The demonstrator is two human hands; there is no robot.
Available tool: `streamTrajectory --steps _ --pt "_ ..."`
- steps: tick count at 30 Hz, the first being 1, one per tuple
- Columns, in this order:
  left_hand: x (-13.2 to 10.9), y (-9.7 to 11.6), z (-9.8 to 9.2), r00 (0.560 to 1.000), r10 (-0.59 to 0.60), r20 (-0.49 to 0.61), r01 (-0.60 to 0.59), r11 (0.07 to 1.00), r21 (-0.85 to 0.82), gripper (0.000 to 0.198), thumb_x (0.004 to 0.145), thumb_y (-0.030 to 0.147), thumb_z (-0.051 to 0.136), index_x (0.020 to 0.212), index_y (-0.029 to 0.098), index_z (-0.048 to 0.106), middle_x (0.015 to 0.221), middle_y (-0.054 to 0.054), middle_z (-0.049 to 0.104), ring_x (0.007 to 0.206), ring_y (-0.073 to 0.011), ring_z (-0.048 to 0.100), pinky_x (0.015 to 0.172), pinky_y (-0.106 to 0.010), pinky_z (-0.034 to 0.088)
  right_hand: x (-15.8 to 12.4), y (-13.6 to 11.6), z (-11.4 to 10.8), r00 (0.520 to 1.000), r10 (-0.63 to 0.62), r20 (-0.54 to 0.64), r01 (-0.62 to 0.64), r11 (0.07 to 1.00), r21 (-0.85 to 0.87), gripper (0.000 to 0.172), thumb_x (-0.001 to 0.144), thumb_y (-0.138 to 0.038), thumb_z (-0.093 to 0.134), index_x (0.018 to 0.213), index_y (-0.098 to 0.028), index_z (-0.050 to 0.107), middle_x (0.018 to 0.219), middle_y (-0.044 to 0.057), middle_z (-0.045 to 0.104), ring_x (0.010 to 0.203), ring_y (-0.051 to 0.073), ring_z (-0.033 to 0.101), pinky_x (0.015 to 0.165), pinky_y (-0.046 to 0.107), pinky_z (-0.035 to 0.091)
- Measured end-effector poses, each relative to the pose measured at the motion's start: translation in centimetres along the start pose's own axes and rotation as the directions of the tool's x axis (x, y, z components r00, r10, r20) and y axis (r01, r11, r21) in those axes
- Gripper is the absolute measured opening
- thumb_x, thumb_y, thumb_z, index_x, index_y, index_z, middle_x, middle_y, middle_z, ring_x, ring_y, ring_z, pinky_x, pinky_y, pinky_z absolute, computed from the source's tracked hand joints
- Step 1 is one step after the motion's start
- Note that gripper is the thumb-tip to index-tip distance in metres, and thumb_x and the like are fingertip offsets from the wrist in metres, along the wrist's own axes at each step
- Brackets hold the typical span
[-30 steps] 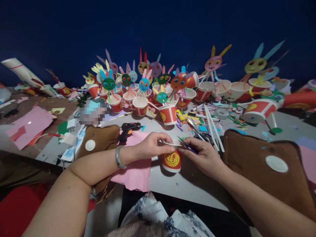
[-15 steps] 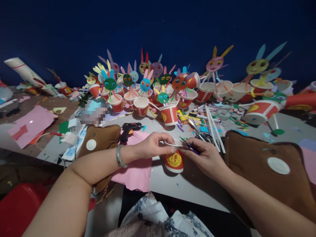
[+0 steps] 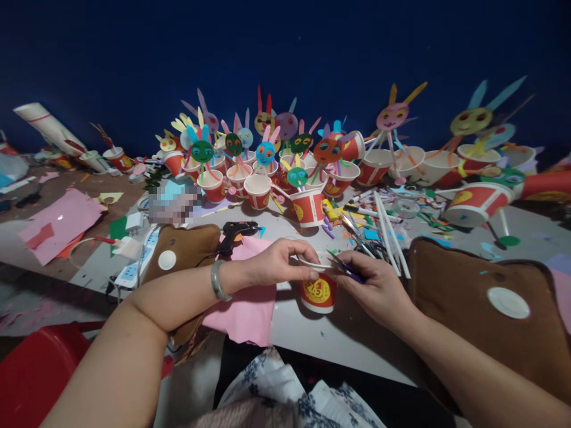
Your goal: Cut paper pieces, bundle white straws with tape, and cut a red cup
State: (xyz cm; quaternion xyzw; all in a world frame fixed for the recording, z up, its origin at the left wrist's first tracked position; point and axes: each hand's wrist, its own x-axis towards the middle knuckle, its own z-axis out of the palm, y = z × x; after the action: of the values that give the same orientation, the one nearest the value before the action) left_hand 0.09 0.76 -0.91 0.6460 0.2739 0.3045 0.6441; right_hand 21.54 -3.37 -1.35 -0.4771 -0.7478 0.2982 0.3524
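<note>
A red paper cup [image 3: 317, 293] with a yellow emblem and white rim is held upright in front of me, just above or on the table; I cannot tell which. My left hand [image 3: 292, 261] pinches its rim, with fingers inside and thumb outside. In my right hand [image 3: 368, 279] are purple-handled scissors [image 3: 347, 268], their blades pointing left over the cup's rim. The right fingers wrap round the handles and hide part of them. Close behind the cup stands another red and white cup [image 3: 307, 208] with a green paper face on it.
Several cups with paper rabbit faces [image 3: 266, 153] line the back. A black glue gun [image 3: 236, 235] lies by pink paper [image 3: 250, 297]. Brown hot-water bags [image 3: 473, 285] flank my arms. White paper sticks [image 3: 387, 232], more scissors [image 3: 357, 229] and scraps lie behind my right hand.
The view has shifted slightly. The cup has turned or tilted a little in my left hand, and more of its rim shows. My right hand still holds the scissors at the rim.
</note>
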Motion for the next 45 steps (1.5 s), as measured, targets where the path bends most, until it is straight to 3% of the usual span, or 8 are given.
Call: streamTrajectory --steps 7,13,16,22,27,33,40,45 --pt "0.02 -0.02 -0.2 1.0 0.006 0.014 -0.006 1.0 -0.003 0.024 0.069 0.029 0.082 0.079 0.013 0.067 0.085 -0.005 0.064 0.081 -0.0147 0.058 0.078 -0.028 0.046 0.11 -0.11 -0.15 1.0 0.002 0.004 -0.002 1.0 -0.011 0.016 0.084 -0.034 0.059 0.077 -0.021 0.064 0.064 0.0 0.063 0.059 0.015 0.055 0.055 0.025 0.044" --pt "-0.05 -0.08 0.12 0.999 0.012 -0.03 -0.012 1.0 -0.013 0.027 0.074 0.036 0.077 0.08 0.012 0.065 0.082 -0.005 0.063 0.079 -0.0144 0.057 0.075 -0.028 0.045 0.12 -0.13 -0.15 1.0 0.0 -0.007 0.0 1.0 -0.006 0.016 0.085 -0.034 0.06 0.077 -0.02 0.063 0.062 0.0 0.061 0.057 0.014 0.054 0.055 0.024 0.044" --pt "-0.09 -0.16 0.31 0.998 0.013 -0.063 -0.014 1.0 -0.019 0.024 0.076 0.033 0.075 0.08 0.012 0.063 0.082 -0.004 0.061 0.079 -0.0132 0.056 0.076 -0.027 0.045 0.04 0.0 -0.08 1.0 0.003 -0.01 -0.003 1.0 -0.007 0.015 0.084 -0.034 0.06 0.079 -0.02 0.064 0.063 0.0 0.062 0.057 0.014 0.055 0.054 0.024 0.044" --pt "-0.09 -0.34 0.24 0.999 -0.031 -0.028 0.028 0.997 -0.074 0.018 0.073 0.023 0.073 0.081 0.012 0.062 0.082 -0.002 0.059 0.076 -0.0111 0.055 0.075 -0.025 0.044 0.09 0.15 0.05 1.0 -0.005 -0.028 0.005 1.0 0.015 0.014 0.082 -0.032 0.061 0.076 -0.02 0.063 0.061 -0.001 0.06 0.055 0.013 0.053 0.053 0.023 0.043" --pt "-0.19 -0.03 0.17 1.0 0.0 -0.021 0.0 1.0 -0.02 0.017 0.072 0.022 0.071 0.082 0.012 0.062 0.085 -0.004 0.06 0.081 -0.0136 0.056 0.078 -0.027 0.045 0.09 0.07 0.13 0.999 -0.026 -0.038 0.027 1.0 0.015 0.009 0.082 -0.028 0.061 0.077 -0.021 0.064 0.062 -0.001 0.062 0.056 0.014 0.055 0.054 0.023 0.043" --pt "-0.11 -0.32 0.28 0.997 0.064 -0.033 -0.06 0.994 0.086 0.021 0.079 0.031 0.071 0.078 0.013 0.062 0.085 -0.005 0.06 0.084 -0.0155 0.056 0.081 -0.029 0.045 -0.01 0.27 0.15 0.998 -0.032 -0.045 0.032 0.999 0.002 0.007 0.081 -0.025 0.061 0.078 -0.02 0.066 0.063 -0.001 0.064 0.056 0.013 0.056 0.054 0.023 0.044" --pt "-0.01 -0.58 -0.1 0.999 0.047 0.021 -0.048 0.998 0.032 0.016 0.074 0.018 0.072 0.086 0.012 0.064 0.092 -0.006 0.062 0.088 -0.0153 0.058 0.085 -0.029 0.046 0.02 0.37 0.01 0.998 -0.024 -0.064 0.024 1.0 0.003 0.008 0.082 -0.026 0.062 0.079 -0.02 0.066 0.064 -0.001 0.064 0.057 0.013 0.057 0.054 0.023 0.045" --pt "-0.13 -0.03 0.15 0.998 0.067 -0.008 -0.067 0.997 0.035 0.014 0.077 0.024 0.071 0.081 0.012 0.064 0.091 -0.007 0.062 0.089 -0.0157 0.057 0.085 -0.029 0.046 -0.04 0.31 0.0 0.997 -0.041 -0.062 0.041 0.999 -0.007 0.009 0.082 -0.026 0.061 0.079 -0.02 0.067 0.064 -0.001 0.065 0.057 0.014 0.058 0.055 0.024 0.045"
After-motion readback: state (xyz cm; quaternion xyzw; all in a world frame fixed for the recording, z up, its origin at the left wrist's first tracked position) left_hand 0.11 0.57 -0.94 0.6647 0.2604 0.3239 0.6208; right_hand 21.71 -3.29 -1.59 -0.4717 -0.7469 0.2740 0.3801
